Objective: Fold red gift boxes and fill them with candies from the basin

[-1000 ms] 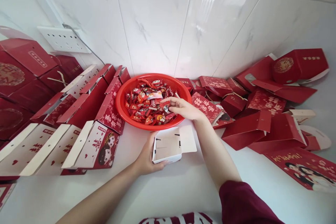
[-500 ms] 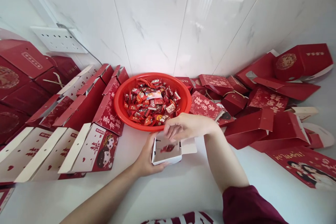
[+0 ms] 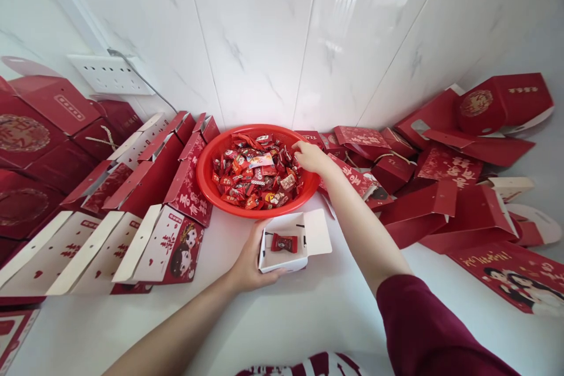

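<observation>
My left hand (image 3: 254, 259) grips a small white-lined paper box (image 3: 285, 264) by its left side, its mouth facing up and its flap (image 3: 318, 232) folded out to the right. One red wrapped candy (image 3: 284, 243) lies inside the box. Above it stands a red plastic basket (image 3: 203, 182) heaped with wrapped candies (image 3: 253, 173). My right hand (image 3: 309, 157) reaches over the basket's right rim, with its curled fingers at the candies along that edge. What its fingertips hold, if anything, is hidden.
Rows of red and white boxes (image 3: 154, 247) stand upright on the left, with larger red boxes (image 3: 33, 135) behind. Red boxes (image 3: 420, 211) lie in a loose pile on the right. A power socket strip (image 3: 110, 74) with a cable is on the tiled wall (image 3: 259, 41).
My right hand has moved from over the box up to the basket's right side. The candy in the box is now in plain sight. My left hand keeps its hold on the box.
</observation>
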Motion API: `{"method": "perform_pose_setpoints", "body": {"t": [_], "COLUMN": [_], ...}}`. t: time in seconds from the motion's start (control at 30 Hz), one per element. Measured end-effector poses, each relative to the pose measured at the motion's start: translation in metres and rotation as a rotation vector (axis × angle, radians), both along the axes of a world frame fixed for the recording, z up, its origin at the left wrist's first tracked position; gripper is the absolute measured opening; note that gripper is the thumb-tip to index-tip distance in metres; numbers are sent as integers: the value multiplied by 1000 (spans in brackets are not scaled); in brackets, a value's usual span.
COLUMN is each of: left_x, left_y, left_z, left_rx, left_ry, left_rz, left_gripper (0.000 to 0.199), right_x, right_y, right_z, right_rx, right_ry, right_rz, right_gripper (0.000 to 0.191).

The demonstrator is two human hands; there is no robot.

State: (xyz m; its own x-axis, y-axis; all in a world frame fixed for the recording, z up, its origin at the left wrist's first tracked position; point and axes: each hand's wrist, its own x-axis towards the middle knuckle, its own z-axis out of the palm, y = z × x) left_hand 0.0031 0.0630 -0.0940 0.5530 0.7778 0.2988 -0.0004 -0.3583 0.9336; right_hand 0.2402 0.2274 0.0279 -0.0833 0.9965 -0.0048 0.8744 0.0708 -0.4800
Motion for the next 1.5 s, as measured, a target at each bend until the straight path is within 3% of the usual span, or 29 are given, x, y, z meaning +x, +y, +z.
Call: {"method": "perform_pose_setpoints", "body": {"t": [0.1, 0.23, 0.37, 0.5, 0.6, 0.73, 0.87, 1.0, 1.17, 1.33, 1.5], "left_x": [0, 1, 1, 1, 2, 2, 3, 4, 3, 2, 1], "left_y": [0, -1, -1, -2, -2, -2, -1, 0, 0, 0, 0], "left_z": [1, 4, 4, 4, 5, 5, 6, 7, 6, 5, 4], "left_rx": [-5, 7, 22, 24, 14, 17, 37, 25, 4, 22, 29], "left_ry": [-10, -8, -10, -12, -26, -12, -1, -6, 2, 18, 28], "left_rz": [-8, -10, -5, -2, -6, 11, 11, 1, -9, 1, 3], "left_gripper": [98, 96, 97, 97, 95, 95, 93, 93, 96, 98, 98], "right_x": [-8, -14, -9, 2, 8, 12, 10, 8, 6, 4, 6], "right_y": [26, 39, 28, -5, -35, -64, -74, -74, -75, -81, -81], "right_z": [-16, -33, -28, -14, -12, -19, -24, -24, -25, -20, -18], "right_rx": [-105, -189, -110, 37, 38, -204, -338, -352, -330, -271, -286], "right_ry": [-96, -167, -126, 12, 453, 1254, 1507, 1519, 1396, 1245, 1140], "right_rz": [4, 54, 97, 154, 224, 238, 145, 121, 218, 305, 315], "right_gripper": [32, 36, 37, 56, 50, 47, 44, 47, 54, 76, 63]}}
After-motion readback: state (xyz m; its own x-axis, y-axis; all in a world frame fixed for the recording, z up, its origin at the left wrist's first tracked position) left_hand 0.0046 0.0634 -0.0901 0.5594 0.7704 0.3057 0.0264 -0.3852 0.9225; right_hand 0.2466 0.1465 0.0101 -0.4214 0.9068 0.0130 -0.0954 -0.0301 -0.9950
